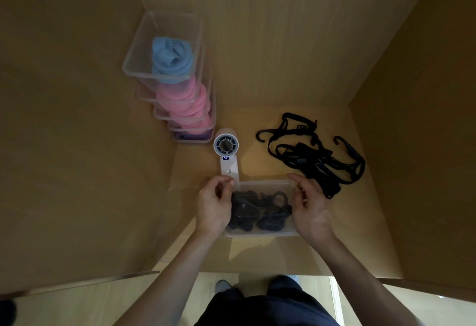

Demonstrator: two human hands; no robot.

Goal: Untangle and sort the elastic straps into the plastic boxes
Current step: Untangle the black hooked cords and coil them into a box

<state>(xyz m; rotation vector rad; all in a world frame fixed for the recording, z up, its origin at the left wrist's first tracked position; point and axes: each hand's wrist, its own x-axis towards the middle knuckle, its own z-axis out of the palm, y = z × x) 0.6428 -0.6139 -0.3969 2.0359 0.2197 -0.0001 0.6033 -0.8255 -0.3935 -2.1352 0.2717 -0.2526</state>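
Both hands are holding the box (262, 234) of black straps (257, 212). The left hand (213, 207) is curling its fingers on the left rim, and the right hand (311, 207) on the right rim. Blue, pink and purple ones are sitting packed in the stack (144, 42). A black tangle (316, 155) is waiting just beside the box.

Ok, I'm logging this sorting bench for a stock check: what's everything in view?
stacked boxes: several, clear, back left
blue straps: one bundle, blue, top stacked box
pink straps: several rolls, pink, middle stacked boxes
purple straps: some, purple, bottom stacked box
fan: 1, white, between stack and near box
loose straps: one tangle, black with hooks, right of fan
near box: 1, clear, front centre
boxed straps: one bundle, black, inside near box
left grip: 1, bare hand, holds near box's left side
right grip: 1, bare hand, holds near box's right side
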